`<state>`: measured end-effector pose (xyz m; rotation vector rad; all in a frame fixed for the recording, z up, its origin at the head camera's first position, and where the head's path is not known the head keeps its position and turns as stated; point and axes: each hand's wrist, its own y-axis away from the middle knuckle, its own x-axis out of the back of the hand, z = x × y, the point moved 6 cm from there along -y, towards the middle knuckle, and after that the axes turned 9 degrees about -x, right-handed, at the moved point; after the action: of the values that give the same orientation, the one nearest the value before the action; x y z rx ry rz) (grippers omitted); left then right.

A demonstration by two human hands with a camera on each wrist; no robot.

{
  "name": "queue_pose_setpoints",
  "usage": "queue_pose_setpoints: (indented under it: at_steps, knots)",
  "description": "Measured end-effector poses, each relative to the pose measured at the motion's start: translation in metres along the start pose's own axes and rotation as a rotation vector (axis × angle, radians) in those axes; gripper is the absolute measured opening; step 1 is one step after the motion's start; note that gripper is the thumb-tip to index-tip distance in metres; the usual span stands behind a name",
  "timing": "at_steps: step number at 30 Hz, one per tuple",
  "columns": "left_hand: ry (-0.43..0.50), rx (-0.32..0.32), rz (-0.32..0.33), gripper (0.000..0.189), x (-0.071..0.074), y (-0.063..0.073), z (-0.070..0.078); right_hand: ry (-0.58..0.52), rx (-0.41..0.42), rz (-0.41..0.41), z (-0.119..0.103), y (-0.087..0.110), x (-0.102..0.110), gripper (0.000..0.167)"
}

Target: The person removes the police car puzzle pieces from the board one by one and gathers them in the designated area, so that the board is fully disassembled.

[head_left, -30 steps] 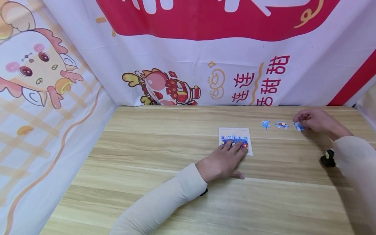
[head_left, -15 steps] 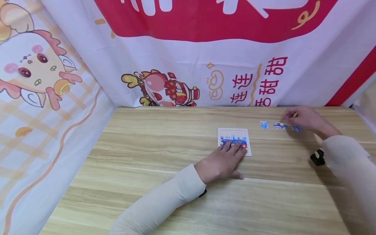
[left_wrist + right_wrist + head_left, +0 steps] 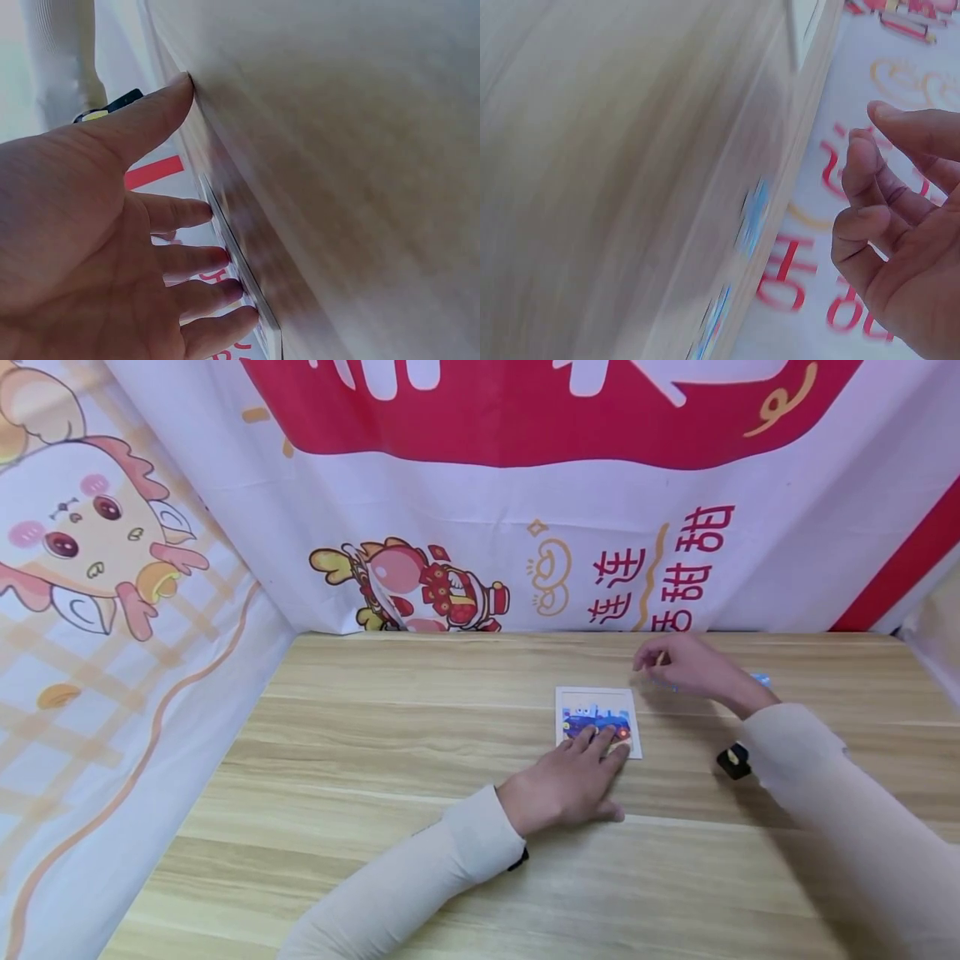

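Note:
My left hand (image 3: 573, 785) rests with spread, straight fingers on the lower part of a small white-framed jigsaw puzzle (image 3: 637, 735). Its picture is a blue cartoon vehicle, partly covered by the fingertips. In the left wrist view, the fingertips of the left hand (image 3: 97, 247) touch the thin board (image 3: 244, 262). My right hand (image 3: 697, 667) hovers above the table, right of the frame and a little farther back. Seen from the right wrist, that hand (image 3: 911, 232) has loosely bent fingers, with nothing between thumb and fingertips. Below it lie loose blue puzzle pieces (image 3: 754, 217), blurred.
One loose piece (image 3: 762, 679) shows behind the right wrist; the hand hides most of the others in the head view. The wooden table (image 3: 375, 735) meets a printed cloth (image 3: 450, 485) at the back and another cloth at the left.
My right hand has moved left from the rightmost loose piece, passing over the row towards the framed puzzle. The left hand stays on the puzzle, its fingers shifted slightly towards me.

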<state>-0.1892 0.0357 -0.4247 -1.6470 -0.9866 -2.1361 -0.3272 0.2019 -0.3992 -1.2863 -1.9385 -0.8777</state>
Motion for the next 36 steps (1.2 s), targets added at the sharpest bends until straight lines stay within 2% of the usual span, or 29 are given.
queue_pose_setpoints:
  at_steps: [6,11,17,26,36]
  knots:
    - [0.008,-0.017,0.01,0.084,0.001,-0.002,-0.001,-0.067,0.09,-0.057,-0.033,-0.006,-0.023,0.016]
    - [-0.012,-0.033,0.02,0.086,0.002,-0.003,-0.001,-0.122,0.096,-0.131,-0.051,-0.011,-0.042,0.017]
    - [-0.029,-0.034,0.025,0.087,0.002,-0.003,-0.001,-0.1,0.12,-0.166,-0.065,-0.016,-0.057,0.016]
    - [-0.013,-0.038,0.037,0.085,0.004,-0.004,-0.001,-0.082,0.1,-0.206,-0.069,-0.021,-0.067,0.017]
    - [-0.026,-0.049,0.044,0.086,0.004,-0.005,-0.001,-0.091,0.013,-0.234,-0.064,-0.023,-0.07,0.018]
